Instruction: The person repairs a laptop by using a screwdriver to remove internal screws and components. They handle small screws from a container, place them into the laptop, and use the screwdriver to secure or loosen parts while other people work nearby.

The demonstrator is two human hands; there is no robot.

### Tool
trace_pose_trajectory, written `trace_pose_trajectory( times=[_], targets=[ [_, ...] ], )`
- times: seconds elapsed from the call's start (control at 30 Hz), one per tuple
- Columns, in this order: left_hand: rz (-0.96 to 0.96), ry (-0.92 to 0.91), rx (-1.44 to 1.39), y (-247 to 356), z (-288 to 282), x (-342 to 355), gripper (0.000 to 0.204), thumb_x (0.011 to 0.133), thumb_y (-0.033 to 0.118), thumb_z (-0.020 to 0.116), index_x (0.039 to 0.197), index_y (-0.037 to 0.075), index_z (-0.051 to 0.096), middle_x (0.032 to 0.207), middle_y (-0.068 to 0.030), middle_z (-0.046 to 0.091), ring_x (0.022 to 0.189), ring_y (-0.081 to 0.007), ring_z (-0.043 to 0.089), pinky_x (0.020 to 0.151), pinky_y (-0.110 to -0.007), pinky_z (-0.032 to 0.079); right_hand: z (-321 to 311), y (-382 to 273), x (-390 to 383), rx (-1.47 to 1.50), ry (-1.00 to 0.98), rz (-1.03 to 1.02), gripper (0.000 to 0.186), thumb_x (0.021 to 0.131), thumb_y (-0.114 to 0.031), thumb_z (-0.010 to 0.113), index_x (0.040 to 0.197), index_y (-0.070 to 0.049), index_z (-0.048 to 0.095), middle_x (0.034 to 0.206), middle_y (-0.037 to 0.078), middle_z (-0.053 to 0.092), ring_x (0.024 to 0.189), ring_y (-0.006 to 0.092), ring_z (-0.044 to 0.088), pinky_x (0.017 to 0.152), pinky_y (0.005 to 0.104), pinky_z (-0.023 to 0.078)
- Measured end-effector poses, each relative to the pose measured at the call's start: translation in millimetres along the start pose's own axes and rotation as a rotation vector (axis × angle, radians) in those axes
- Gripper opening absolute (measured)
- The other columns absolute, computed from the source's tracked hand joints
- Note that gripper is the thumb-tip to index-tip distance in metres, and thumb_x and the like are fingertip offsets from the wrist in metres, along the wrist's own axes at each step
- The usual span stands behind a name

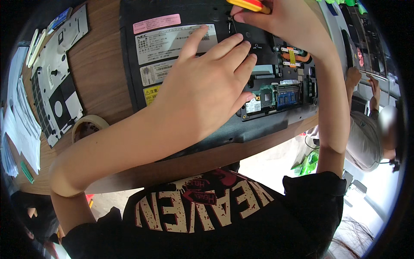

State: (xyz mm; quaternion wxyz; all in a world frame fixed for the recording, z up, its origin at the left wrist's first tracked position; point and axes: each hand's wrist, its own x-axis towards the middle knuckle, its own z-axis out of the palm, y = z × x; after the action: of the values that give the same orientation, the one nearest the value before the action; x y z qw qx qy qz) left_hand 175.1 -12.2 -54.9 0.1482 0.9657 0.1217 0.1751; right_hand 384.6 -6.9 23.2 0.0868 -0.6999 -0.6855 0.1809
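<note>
A black laptop (215, 138) lies upside down on the wooden table, its base partly uncovered. My left hand (207, 86) rests on the underside with fingers spread, across the labels and beside the exposed bay. Inside that bay are a blue memory module (288, 98), a green circuit board and a copper heat pipe (302, 56). At the laptop's far edge, my right hand (286, 21) is closed around a yellow-and-red handle (250, 5), which looks like a screwdriver's. The picture's upper edge cuts off part of this tool, and its tip cannot be made out.
Left of the laptop lies a detached grey-and-black cover panel (56, 77), beside a roll of tape (88, 123). Stacked papers (26, 125) and a small green strip (26, 172) are at the far left. Another person (364, 138) works at the right.
</note>
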Motion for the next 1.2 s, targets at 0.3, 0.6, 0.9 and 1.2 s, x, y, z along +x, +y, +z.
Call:
trace_pose_trajectory(
  times=[0.3, 0.6, 0.9, 1.2],
  targets=[
    [-0.012, -0.005, -0.009, 2, 1, -1, 0.054, 0.093, 0.035, 0.064, 0.139, 0.008, 0.056, 0.145, -0.0099, 0.053, 0.14, -0.0219, 0.043, 0.118, -0.05, 0.021, 16, -5, -4, -0.151, 0.157, -0.305, 0.011, 0.073, -0.002, 0.068, 0.082, 0.004, 0.07, 0.078, 0.02, 0.065, 0.075, 0.0404, 0.063, 0.067, 0.0433, 0.051],
    [0.005, 0.083, -0.018, 2, 5, -1, 0.049, 0.094, 0.036, 0.063, 0.129, 0.002, 0.063, 0.134, -0.0098, 0.061, 0.136, -0.0201, 0.047, 0.117, -0.051, 0.026, 15, -15, -3, -0.269, 0.119, -0.331, 0.004, 0.073, 0.0, 0.065, 0.074, 0.003, 0.065, 0.074, 0.019, 0.062, 0.074, 0.0403, 0.062, 0.069, 0.0462, 0.05],
    [-0.005, 0.091, 0.003, 4, 5, -2, 0.05, 0.093, 0.036, 0.065, 0.129, 0.002, 0.063, 0.135, -0.0098, 0.061, 0.136, -0.0203, 0.048, 0.117, -0.05, 0.026, 10, -33, -4, -0.562, 0.051, -0.392, 0.004, 0.073, 0.001, 0.064, 0.072, 0.005, 0.065, 0.081, 0.018, 0.064, 0.078, 0.0369, 0.068, 0.069, 0.0413, 0.056],
    [-0.005, 0.098, -0.031, 4, 6, -3, 0.051, 0.093, 0.038, 0.065, 0.129, 0.002, 0.063, 0.136, -0.0098, 0.061, 0.136, -0.0204, 0.048, 0.116, -0.051, 0.027, 5, -36, 8, -0.665, -0.053, -0.435, 0.006, 0.072, 0.002, 0.064, 0.072, 0.008, 0.065, 0.082, 0.021, 0.067, 0.079, 0.0361, 0.07, 0.07, 0.0388, 0.057]
  ],
)
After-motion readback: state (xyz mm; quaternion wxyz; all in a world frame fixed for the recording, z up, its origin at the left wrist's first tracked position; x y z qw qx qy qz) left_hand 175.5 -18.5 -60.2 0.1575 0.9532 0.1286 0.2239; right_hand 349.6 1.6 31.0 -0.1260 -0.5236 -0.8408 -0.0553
